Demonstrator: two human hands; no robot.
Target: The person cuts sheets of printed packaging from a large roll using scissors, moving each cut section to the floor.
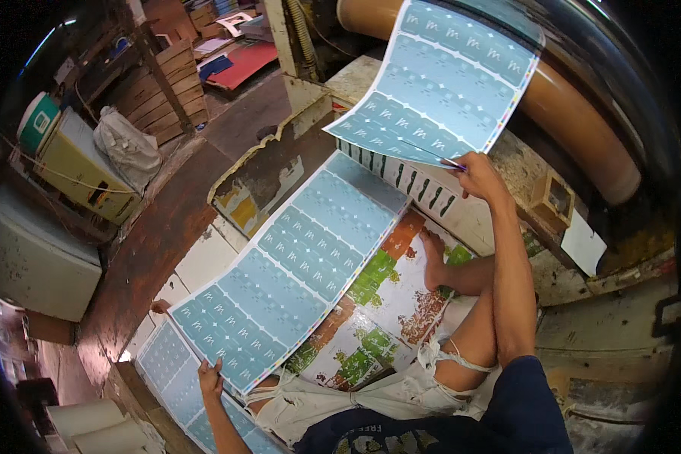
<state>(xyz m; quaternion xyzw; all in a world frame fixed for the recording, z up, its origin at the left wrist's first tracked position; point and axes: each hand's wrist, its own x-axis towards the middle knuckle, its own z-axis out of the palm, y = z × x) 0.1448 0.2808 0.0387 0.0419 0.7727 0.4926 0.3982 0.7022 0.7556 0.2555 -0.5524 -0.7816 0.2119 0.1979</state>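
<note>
A long teal sheet (310, 238) printed with rows of white marks stretches across my lap. My left hand (211, 376) pinches its near edge, and the sheet bends down over another printed length (174, 371) below. Above, a similar teal web (454, 76) hangs from a large roller, its lower edge curling. My right hand (480, 180) is closed at that edge around a thin metal tool with a purple handle (457, 163), seemingly scissors. Its long point lies along the web; the exact kind is partly hidden by my fingers.
My bare foot (431, 261) rests on a green, brown and white printed sheet (371, 333). Brown rollers (583, 129) of a machine rise at right, beside a small wooden box (552, 198). At left stand a grey cabinet (41, 242), a yellowish box (91, 170) and a white-green bucket (39, 121).
</note>
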